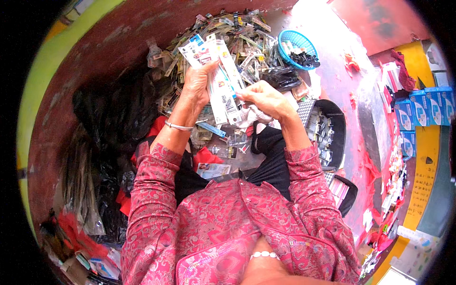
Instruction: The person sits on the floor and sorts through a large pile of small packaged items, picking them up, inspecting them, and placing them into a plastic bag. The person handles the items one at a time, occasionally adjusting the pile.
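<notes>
My left hand, with a pale bangle at its wrist, is closed around several long, flat printed packets, white with blue and coloured patches. They fan out upward and hang down over my lap. My right hand is closed in a pinch at the right edge of these packets, near their middle. A crumpled whitish piece shows just under the right hand; whether the fingers hold it too I cannot tell. Beyond both hands spreads a large heap of similar small packets on the floor.
A blue plastic basket holding pale and black pieces stands at far right. Near my right knee are black boxes with small silvery items. Black plastic bags lie on the left. Blue cartons are stacked at the right wall.
</notes>
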A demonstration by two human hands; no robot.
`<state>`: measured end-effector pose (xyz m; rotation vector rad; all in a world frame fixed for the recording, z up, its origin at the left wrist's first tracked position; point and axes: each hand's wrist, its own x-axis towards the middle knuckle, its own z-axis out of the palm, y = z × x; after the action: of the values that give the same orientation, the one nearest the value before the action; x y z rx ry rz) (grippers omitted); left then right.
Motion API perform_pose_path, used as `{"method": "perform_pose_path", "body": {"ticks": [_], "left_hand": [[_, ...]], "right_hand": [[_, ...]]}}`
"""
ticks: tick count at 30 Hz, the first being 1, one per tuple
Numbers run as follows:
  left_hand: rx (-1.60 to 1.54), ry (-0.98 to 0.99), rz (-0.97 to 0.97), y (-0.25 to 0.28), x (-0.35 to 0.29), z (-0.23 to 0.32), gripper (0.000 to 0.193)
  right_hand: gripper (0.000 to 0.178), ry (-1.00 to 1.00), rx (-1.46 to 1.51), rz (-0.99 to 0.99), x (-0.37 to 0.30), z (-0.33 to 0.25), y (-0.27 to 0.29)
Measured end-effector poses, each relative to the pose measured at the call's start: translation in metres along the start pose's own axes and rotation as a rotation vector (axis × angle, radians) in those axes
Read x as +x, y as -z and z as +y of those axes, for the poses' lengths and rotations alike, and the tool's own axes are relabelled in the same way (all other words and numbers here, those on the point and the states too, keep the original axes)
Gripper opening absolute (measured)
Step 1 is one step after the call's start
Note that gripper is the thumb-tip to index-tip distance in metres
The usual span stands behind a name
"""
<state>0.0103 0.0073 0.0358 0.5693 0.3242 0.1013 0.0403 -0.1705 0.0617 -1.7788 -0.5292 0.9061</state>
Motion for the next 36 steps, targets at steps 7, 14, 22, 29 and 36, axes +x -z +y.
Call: {"method": "perform_pose_path", "body": {"ticks": [7, 14, 22, 29, 36], "left_hand": [[0.200, 0.022, 0.005, 0.005, -0.003, -0.002, 0.025], [0.209, 0.122, -0.024, 0.008, -0.002, -0.001, 0.026], [0.377, 0.201, -0.288, -0.013, -0.021, -0.026, 0.034], [0.401, 0.272, -0.262, -0.008, -0.027, -0.024, 0.034], [0.389, 0.221, -0.302, -0.011, -0.026, -0.021, 0.036]], "right_hand": [[0.042, 0.014, -0.450, -0.053, -0.006, -0.014, -0.015], [0.041, -0.002, -0.400, -0.126, -0.019, -0.028, 0.002], [0.015, 0.787, -0.622, 0.829, 0.007, -0.024, 0.001], [0.024, 0.371, -0.774, 1.137, 0.024, -0.001, 0.065], [0.032, 0.136, -0.067, 0.297, 0.021, 0.002, 0.029]]}}
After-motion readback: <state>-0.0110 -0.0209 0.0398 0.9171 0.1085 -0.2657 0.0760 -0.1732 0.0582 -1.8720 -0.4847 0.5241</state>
